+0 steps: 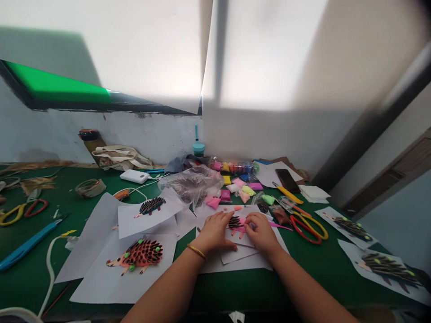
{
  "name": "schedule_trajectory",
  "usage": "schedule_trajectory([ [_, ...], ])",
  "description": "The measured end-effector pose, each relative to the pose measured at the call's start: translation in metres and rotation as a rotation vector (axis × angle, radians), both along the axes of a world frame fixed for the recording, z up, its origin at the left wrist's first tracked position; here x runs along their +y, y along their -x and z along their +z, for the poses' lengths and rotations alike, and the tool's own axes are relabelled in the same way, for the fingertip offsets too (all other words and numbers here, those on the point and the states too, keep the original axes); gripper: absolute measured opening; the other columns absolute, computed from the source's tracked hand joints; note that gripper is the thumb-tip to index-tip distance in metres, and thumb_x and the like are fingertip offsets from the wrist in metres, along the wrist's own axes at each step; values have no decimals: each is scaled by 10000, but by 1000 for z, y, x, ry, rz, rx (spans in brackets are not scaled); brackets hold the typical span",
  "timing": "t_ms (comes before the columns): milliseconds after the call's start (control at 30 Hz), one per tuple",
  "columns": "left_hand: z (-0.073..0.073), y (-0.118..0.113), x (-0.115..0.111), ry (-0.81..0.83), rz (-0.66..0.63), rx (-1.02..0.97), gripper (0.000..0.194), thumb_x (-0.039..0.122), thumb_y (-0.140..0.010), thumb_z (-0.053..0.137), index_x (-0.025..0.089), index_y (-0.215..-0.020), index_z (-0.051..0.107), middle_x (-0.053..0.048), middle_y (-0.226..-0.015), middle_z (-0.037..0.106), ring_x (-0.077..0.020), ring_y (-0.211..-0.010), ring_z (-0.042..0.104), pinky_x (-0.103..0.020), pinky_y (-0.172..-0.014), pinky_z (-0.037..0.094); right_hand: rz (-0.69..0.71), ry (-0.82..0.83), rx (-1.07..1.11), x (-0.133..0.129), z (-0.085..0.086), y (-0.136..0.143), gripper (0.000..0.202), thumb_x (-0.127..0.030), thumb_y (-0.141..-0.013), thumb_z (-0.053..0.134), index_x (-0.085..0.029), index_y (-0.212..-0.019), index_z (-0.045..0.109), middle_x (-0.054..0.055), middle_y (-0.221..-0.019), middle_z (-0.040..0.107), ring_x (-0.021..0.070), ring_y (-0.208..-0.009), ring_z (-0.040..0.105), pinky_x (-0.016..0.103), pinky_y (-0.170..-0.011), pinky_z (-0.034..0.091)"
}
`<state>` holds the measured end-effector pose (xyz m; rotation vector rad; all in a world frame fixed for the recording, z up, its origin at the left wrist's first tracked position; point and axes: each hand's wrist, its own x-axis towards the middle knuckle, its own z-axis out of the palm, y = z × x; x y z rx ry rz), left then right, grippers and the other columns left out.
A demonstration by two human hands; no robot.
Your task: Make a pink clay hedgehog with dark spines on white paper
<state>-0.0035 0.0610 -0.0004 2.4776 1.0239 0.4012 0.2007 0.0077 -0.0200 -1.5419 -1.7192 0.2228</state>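
Between my hands a pink hedgehog figure with dark seed-like spines lies on white paper. My left hand rests on the sheet at the figure's left side, fingers spread, a gold bangle on its wrist. At the figure's right end my right hand has thumb and forefinger pinched together; what they hold, if anything, is hidden. A thin pink tool sticks out beyond the right hand. Small packets of coloured clay, such as a yellow-green packet, lie just past the paper.
Left stand finished hedgehog sheets, one pink hedgehog with green balls. More hedgehog sheets lie right. Red-yellow scissors, a yellow cutter and a phone are near my right hand. A blue cutter and white cable lie far left.
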Motion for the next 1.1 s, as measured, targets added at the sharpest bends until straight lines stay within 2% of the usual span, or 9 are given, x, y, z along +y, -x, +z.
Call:
schedule_trajectory([
  [767, -1, 1, 0, -15, -8, 6, 1191, 534, -433, 873, 294, -1459, 316, -123, -1448, 439, -360, -1357, 346, -502, -1090, 279, -6, -16, -222, -3, 4, 10, 121, -200, -819, 554, -212, -742, 646, 64, -964, 650, 242, -957, 546, 400, -871, 414],
  [1100, 1, 3, 0, -9, -13, 10, 1141, 564, -482, 844, 276, -1457, 327, -119, -1456, 434, -354, -1361, 344, -487, -1096, 286, -23, -26, -178, -5, 2, 6, 116, -192, -788, 553, -210, -834, 657, 82, -994, 640, 256, -993, 547, 409, -889, 419],
])
